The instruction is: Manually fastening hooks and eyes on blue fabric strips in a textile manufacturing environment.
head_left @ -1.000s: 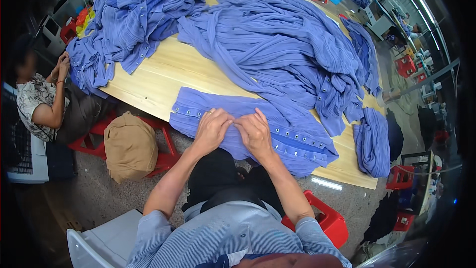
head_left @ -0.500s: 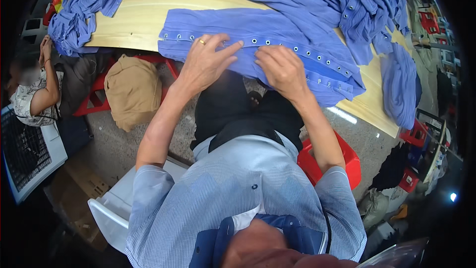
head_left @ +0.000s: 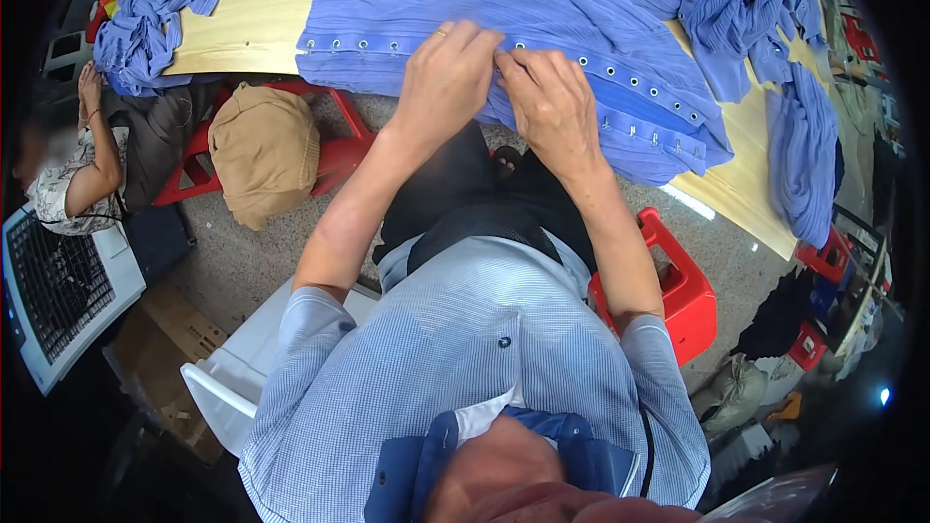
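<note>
A blue-violet ribbed garment [head_left: 407, 12] lies along the near edge of the wooden table. A row of metal eyelets [head_left: 632, 82] runs along its band, and small hooks [head_left: 632, 132] line the lower strip at the right. My left hand [head_left: 448, 82] is closed in a pinch on the band near its middle. Right beside it, my right hand [head_left: 550, 107] pinches the same edge, the fingertips of both nearly touching. The fastening between them is hidden by my fingers. To the left of my hands, the eyelet band and lower strip lie together.
More blue-violet garments lie heaped at the back right and the left end of the table [head_left: 276, 15]. Tan cloth [head_left: 263, 150] covers part of a red stool [head_left: 339, 172] on the left. Another red stool [head_left: 683, 305] stands by my right side. A person [head_left: 92, 160] sits at far left.
Both hands have come closer together, the left moving right and its spread fingers closing to a pinch. The view has shifted slightly.
</note>
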`<state>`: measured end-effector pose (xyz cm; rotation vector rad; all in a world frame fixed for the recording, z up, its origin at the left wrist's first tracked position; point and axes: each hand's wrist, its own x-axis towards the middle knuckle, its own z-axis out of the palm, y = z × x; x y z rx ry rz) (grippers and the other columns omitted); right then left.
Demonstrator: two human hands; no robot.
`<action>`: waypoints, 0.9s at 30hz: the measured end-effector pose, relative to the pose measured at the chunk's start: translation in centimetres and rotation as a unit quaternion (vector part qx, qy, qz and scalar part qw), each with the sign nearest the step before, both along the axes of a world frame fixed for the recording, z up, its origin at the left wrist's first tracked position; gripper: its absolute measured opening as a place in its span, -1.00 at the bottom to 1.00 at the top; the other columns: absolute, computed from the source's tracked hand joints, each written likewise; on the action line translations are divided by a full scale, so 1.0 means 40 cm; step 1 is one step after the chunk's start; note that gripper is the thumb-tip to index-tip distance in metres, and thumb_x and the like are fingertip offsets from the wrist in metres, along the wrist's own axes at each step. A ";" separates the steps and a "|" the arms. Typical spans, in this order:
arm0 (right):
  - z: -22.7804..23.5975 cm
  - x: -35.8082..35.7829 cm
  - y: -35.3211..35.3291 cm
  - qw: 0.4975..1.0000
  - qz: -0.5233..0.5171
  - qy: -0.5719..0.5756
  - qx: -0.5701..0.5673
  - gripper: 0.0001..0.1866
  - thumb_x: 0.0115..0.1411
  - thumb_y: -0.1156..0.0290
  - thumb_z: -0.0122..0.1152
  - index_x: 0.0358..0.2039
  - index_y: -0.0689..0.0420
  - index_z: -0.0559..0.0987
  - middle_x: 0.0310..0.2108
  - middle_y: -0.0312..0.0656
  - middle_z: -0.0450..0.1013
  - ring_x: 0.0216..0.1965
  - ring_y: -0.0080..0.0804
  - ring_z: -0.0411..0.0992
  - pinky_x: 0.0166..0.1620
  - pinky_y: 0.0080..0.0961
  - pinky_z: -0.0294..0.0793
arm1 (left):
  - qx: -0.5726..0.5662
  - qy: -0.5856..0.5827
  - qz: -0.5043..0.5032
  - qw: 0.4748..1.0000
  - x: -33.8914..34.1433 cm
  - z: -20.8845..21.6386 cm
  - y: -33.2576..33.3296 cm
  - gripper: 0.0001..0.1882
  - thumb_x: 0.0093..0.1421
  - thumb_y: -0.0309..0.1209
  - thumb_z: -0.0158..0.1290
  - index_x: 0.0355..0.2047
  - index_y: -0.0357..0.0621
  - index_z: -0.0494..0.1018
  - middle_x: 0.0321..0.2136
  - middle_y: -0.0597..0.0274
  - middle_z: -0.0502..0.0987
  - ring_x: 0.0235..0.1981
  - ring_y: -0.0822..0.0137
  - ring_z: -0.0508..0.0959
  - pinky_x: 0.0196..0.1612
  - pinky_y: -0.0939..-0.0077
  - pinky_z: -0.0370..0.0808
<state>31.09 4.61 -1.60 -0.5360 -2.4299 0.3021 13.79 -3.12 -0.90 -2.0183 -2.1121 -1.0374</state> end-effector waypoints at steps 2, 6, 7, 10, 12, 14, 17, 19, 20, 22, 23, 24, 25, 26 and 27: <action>0.008 -0.004 0.008 1.000 0.003 -0.009 0.008 -0.75 0.21 0.47 0.37 -0.08 0.12 0.78 -0.11 -0.25 0.61 -0.08 -0.28 0.56 -0.04 -0.25 0.48 | 0.030 -0.013 -0.003 0.999 -0.006 -0.017 0.002 -0.78 0.28 -0.60 0.28 -0.07 -0.19 0.68 -0.23 0.06 0.63 -0.17 -0.02 0.66 -0.07 0.12 0.62; 0.025 -0.013 0.028 0.999 0.020 -0.022 0.011 -0.80 0.22 0.46 0.36 -0.14 0.11 0.77 -0.18 -0.26 0.58 -0.12 -0.29 0.54 -0.06 -0.26 0.46 | 0.054 -0.038 0.000 0.998 -0.009 -0.028 0.002 -0.81 0.29 -0.62 0.26 -0.09 -0.21 0.68 -0.24 0.04 0.64 -0.17 -0.04 0.65 -0.07 0.12 0.60; 0.024 -0.018 0.036 0.999 0.027 -0.026 0.018 -0.82 0.21 0.45 0.36 -0.17 0.11 0.75 -0.22 -0.26 0.55 -0.13 -0.29 0.54 -0.07 -0.26 0.46 | 0.055 -0.039 0.005 0.998 -0.008 -0.029 0.003 -0.82 0.30 -0.61 0.26 -0.09 -0.21 0.68 -0.24 0.04 0.64 -0.17 -0.05 0.66 -0.06 0.12 0.60; 0.008 -0.032 0.049 0.997 0.041 -0.037 0.053 -0.87 0.21 0.44 0.36 -0.22 0.11 0.73 -0.27 -0.26 0.52 -0.14 -0.28 0.54 -0.06 -0.25 0.46 | 0.066 -0.061 0.012 0.996 -0.018 -0.042 0.009 -0.83 0.31 -0.62 0.26 -0.09 -0.23 0.68 -0.24 0.04 0.65 -0.16 -0.05 0.65 -0.06 0.12 0.59; 0.003 -0.038 0.055 0.995 0.050 -0.043 0.081 -0.89 0.22 0.44 0.35 -0.24 0.10 0.72 -0.29 -0.26 0.51 -0.15 -0.28 0.54 -0.05 -0.23 0.47 | 0.062 -0.080 0.011 0.995 -0.019 -0.046 0.008 -0.84 0.32 -0.61 0.26 -0.10 -0.24 0.67 -0.23 0.04 0.65 -0.16 -0.05 0.65 -0.05 0.13 0.58; 0.001 -0.036 0.067 0.996 0.058 -0.001 0.067 -0.88 0.20 0.47 0.35 -0.24 0.11 0.71 -0.29 -0.25 0.55 -0.17 -0.26 0.56 -0.01 -0.23 0.49 | 0.060 -0.099 0.012 0.993 -0.024 -0.044 0.007 -0.86 0.33 -0.60 0.27 -0.11 -0.25 0.67 -0.23 0.04 0.66 -0.16 -0.04 0.65 -0.04 0.14 0.58; -0.011 -0.037 0.073 0.996 0.057 0.046 0.053 -0.88 0.18 0.52 0.38 -0.25 0.10 0.70 -0.30 -0.23 0.59 -0.20 -0.24 0.59 0.05 -0.21 0.51 | 0.042 -0.122 -0.009 0.992 -0.033 -0.037 0.003 -0.88 0.34 -0.60 0.26 -0.13 -0.26 0.67 -0.20 0.05 0.67 -0.13 -0.04 0.65 0.00 0.16 0.56; -0.015 -0.041 0.078 0.996 0.061 0.044 0.057 -0.87 0.17 0.53 0.39 -0.25 0.09 0.71 -0.30 -0.24 0.61 -0.20 -0.24 0.60 0.09 -0.20 0.52 | 0.034 -0.132 -0.038 0.990 -0.040 -0.031 0.002 -0.89 0.34 -0.60 0.25 -0.14 -0.26 0.67 -0.19 0.06 0.68 -0.11 -0.03 0.64 0.02 0.17 0.54; -0.016 -0.043 0.080 0.995 0.060 0.045 0.062 -0.85 0.16 0.55 0.41 -0.25 0.09 0.71 -0.30 -0.25 0.63 -0.21 -0.24 0.60 0.13 -0.19 0.53 | 0.035 -0.132 -0.034 0.990 -0.042 -0.032 0.001 -0.89 0.34 -0.60 0.25 -0.14 -0.26 0.67 -0.19 0.06 0.68 -0.11 -0.03 0.64 0.02 0.17 0.54; -0.014 -0.046 0.086 0.996 0.065 0.045 0.050 -0.86 0.16 0.55 0.41 -0.25 0.08 0.71 -0.31 -0.26 0.62 -0.21 -0.25 0.60 0.17 -0.17 0.53 | 0.018 -0.144 -0.052 0.988 -0.046 -0.032 0.001 -0.89 0.35 -0.60 0.23 -0.14 -0.26 0.67 -0.19 0.06 0.68 -0.11 -0.03 0.63 0.02 0.17 0.53; -0.012 -0.048 0.088 0.996 0.066 0.046 0.039 -0.87 0.17 0.55 0.42 -0.26 0.07 0.71 -0.32 -0.27 0.62 -0.22 -0.26 0.60 0.20 -0.14 0.52 | 0.018 -0.145 -0.051 0.988 -0.047 -0.032 0.000 -0.89 0.35 -0.60 0.23 -0.14 -0.26 0.67 -0.19 0.06 0.68 -0.11 -0.03 0.63 0.02 0.17 0.53; -0.010 -0.049 0.088 0.996 0.068 0.044 0.039 -0.87 0.17 0.55 0.42 -0.26 0.07 0.71 -0.32 -0.27 0.62 -0.22 -0.26 0.60 0.20 -0.14 0.52 | 0.019 -0.140 -0.053 0.989 -0.049 -0.032 0.000 -0.89 0.36 -0.60 0.23 -0.13 -0.27 0.66 -0.19 0.06 0.68 -0.11 -0.03 0.63 0.01 0.17 0.53; -0.006 -0.050 0.089 0.995 0.072 0.043 0.045 -0.89 0.18 0.54 0.42 -0.27 0.06 0.71 -0.32 -0.28 0.62 -0.22 -0.27 0.60 0.22 -0.13 0.52 | 0.019 -0.134 -0.055 0.989 -0.048 -0.032 -0.001 -0.89 0.36 -0.61 0.22 -0.13 -0.27 0.66 -0.19 0.06 0.67 -0.12 -0.03 0.63 0.01 0.17 0.53; -0.004 -0.051 0.089 0.995 0.076 0.041 0.052 -0.90 0.19 0.54 0.42 -0.29 0.06 0.71 -0.33 -0.29 0.61 -0.23 -0.29 0.60 0.24 -0.12 0.51 | 0.019 -0.136 -0.053 0.989 -0.049 -0.032 -0.001 -0.89 0.36 -0.61 0.22 -0.13 -0.27 0.66 -0.19 0.06 0.67 -0.12 -0.03 0.63 0.01 0.17 0.53; -0.003 -0.051 0.091 0.995 0.078 0.039 0.051 -0.90 0.19 0.54 0.42 -0.29 0.06 0.71 -0.33 -0.29 0.61 -0.23 -0.29 0.60 0.24 -0.12 0.51 | 0.020 -0.137 -0.058 0.989 -0.051 -0.033 0.001 -0.88 0.36 -0.61 0.22 -0.12 -0.27 0.66 -0.20 0.06 0.67 -0.12 -0.04 0.62 0.00 0.17 0.52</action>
